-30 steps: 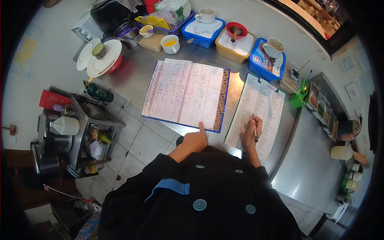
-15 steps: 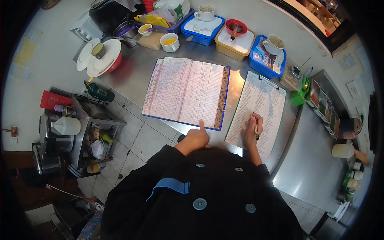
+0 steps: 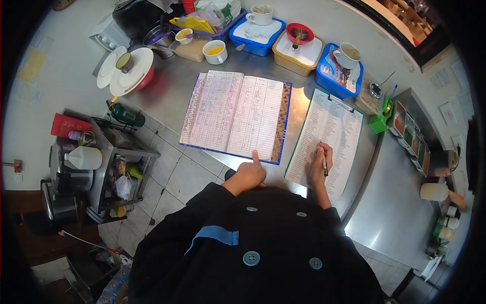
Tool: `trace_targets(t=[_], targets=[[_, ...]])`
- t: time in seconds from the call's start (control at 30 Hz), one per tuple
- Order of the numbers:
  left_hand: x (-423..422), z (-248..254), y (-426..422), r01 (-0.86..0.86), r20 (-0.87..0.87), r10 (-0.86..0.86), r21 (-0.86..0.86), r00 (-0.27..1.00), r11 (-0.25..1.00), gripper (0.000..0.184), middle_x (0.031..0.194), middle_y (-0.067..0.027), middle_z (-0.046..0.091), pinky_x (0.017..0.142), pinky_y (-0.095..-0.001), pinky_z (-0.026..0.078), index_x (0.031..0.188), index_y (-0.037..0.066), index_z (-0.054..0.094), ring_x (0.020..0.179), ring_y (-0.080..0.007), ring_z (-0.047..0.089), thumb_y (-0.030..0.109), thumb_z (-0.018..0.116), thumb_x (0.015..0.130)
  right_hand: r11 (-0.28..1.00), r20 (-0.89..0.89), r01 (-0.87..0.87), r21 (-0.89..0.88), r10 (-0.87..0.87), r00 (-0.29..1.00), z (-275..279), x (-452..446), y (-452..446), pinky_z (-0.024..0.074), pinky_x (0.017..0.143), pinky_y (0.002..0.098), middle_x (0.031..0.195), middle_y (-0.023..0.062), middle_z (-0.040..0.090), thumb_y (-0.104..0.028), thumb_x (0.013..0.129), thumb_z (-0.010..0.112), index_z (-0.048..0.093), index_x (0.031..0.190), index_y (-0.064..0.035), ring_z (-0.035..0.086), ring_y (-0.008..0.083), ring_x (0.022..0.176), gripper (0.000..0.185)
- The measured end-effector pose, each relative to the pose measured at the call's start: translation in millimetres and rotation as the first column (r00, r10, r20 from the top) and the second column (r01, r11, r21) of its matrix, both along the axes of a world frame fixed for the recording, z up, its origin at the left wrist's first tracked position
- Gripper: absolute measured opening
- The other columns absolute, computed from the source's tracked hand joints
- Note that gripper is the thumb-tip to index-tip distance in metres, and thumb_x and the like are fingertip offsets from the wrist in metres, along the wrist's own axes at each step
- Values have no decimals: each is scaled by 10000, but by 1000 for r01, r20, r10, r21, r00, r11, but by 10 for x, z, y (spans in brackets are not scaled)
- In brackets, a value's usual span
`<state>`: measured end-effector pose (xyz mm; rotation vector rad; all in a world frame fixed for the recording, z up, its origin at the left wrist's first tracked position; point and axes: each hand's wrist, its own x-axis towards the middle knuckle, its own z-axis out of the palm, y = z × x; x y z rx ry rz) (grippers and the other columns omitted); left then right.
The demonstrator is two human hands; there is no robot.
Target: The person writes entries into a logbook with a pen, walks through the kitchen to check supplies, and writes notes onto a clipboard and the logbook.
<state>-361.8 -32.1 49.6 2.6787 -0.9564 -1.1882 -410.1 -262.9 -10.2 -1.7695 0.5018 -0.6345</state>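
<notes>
An open notebook [image 3: 232,114] with ruled, handwritten pages lies on the steel counter in front of me. At its lower edge is my left hand [image 3: 248,175], the index finger stretched out onto the right page and the other fingers curled, with nothing visible in them. To the right lies a clipboard [image 3: 334,100] bearing a printed list [image 3: 330,126]. My right hand [image 3: 322,164] rests on that sheet, fingers closed around a pen [image 3: 324,166]. The pen's tip is close to the paper; I cannot make out any fresh mark.
Along the wall stand blue tubs [image 3: 257,38], a yellow tub [image 3: 297,53] and a white cup [image 3: 215,52] of yellow liquid. Stacked plates [image 3: 131,72] sit at the left. A trolley [image 3: 126,152] carries pots and a jug. Seasoning trays [image 3: 411,137] line the right wall.
</notes>
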Motion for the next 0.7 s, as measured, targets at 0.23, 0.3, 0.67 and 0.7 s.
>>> trace_targets(t=[0.23, 0.3, 0.67, 0.7], targets=[[-17, -71, 21, 16, 12, -15, -28, 1000, 999, 1085, 828, -278, 639, 694, -397, 510, 1248, -330, 101, 768, -357, 659, 416, 721, 760, 1000, -15, -4, -13, 4, 1000, -28, 5, -9, 338, 545, 198, 760, -5, 510, -236, 969, 469, 559, 1049, -34, 400, 40, 593, 235], [-17, -76, 18, 10, 11, -10, -36, 1000, 999, 1087, 819, -282, 637, 694, -399, 512, 1239, -335, 105, 765, -359, 659, 422, 719, 759, 1000, -12, -6, -7, 6, 1000, -18, 5, -5, 339, 547, 200, 759, -5, 510, -238, 968, 471, 560, 1049, -33, 399, 41, 593, 237], [-18, -153, 59, 12, 17, -10, -114, 1000, 993, 1103, 703, -292, 612, 643, -416, 518, 1185, -376, 86, 669, -374, 650, 436, 702, 763, 1000, -21, -12, 23, 12, 1000, 70, -2, 25, 342, 564, 199, 762, -4, 503, -216, 968, 464, 559, 1039, -30, 398, 47, 615, 221], [-28, -165, 73, 9, 40, -3, -157, 999, 988, 1101, 698, -296, 608, 641, -416, 518, 1178, -380, 86, 665, -373, 649, 433, 702, 762, 1000, -18, -11, 23, 11, 1000, 62, -1, 24, 342, 564, 199, 762, -4, 503, -216, 968, 464, 559, 1039, -30, 398, 47, 615, 221]])
